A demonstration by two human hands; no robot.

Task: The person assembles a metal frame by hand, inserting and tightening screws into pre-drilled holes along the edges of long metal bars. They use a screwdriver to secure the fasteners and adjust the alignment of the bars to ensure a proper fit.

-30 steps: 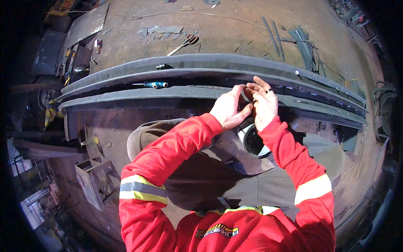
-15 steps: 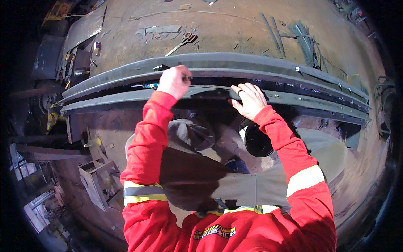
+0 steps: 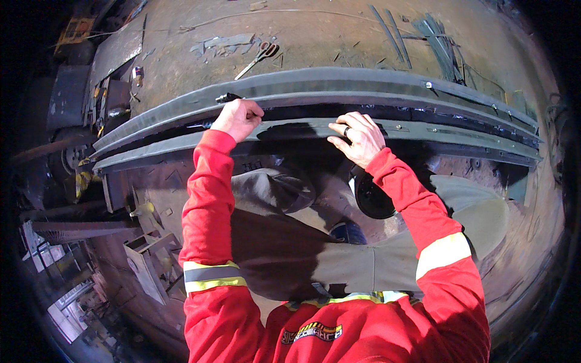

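A long grey metal beam [image 3: 327, 80] crosses in front of me, with a dark gap between its two rails. My left hand [image 3: 239, 118] is closed at the near rail [image 3: 187, 141], thumb and fingers pinched together; what they hold, if anything, is too small to make out. Beside it, a small black cylindrical fitting [image 3: 227, 97] lies on the far rail. A blue-ended tool [image 3: 203, 124] shows partly in the gap by my left wrist. Farther right, my right hand [image 3: 358, 138] rests over the near rail, fingers bent loosely and apart, a dark ring on one.
Scissors with reddish handles [image 3: 259, 58] lie on the floor beyond the beam, near grey scraps [image 3: 224, 42]. A bundle of strips [image 3: 437, 48] lies at the far right. A round black container [image 3: 374, 196] stands below my right forearm. A wooden box [image 3: 145, 260] is at the left.
My left hand has shifted slightly left and down, its pinch now low by the near rail. The right hand stays nearly in place. The whole view has tilted a little.
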